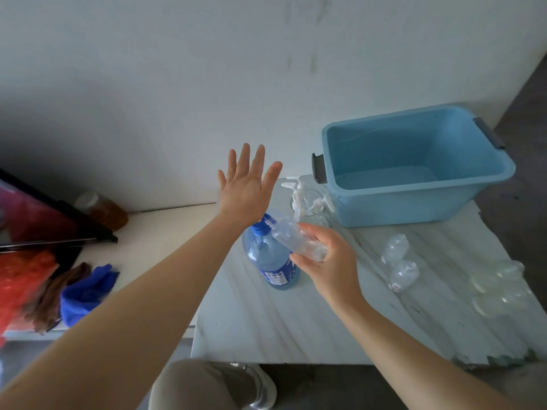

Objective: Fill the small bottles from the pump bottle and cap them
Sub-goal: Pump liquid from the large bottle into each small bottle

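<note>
The left hand (247,187) is up in the air with its fingers straight and spread wide. It holds nothing. The bottom of its palm is right over the blue top (262,225) of the pump bottle (268,261). I cannot tell if it touches the top.

The pump bottle is big and blue, with a blue and white label. It stands on the pale table (296,327), near the middle.

The right hand (328,261) holds a small bottle (291,239). Its fingers and thumb curl round the lower end. The small bottle is clear and is tipped on its side, up off the table. Its open end points at the spout of the pump bottle and is right beside it.

Behind them, some white pump tops (299,199) stand together in a clear holder. Just beside those is a blue tub (399,208) with grey handles, at the back of the table.

To the right of the right hand, two more clear little bottles (398,261) lie on the table, close together. Farther right, near the table edge, lie more clear bottles (497,282), but they are blurry.

Off to the left, on a lower white shelf, there is a blue cloth (85,291) next to a brown cloth (56,294). A brown jar (102,208) with a pale lid stands by the wall.
</note>
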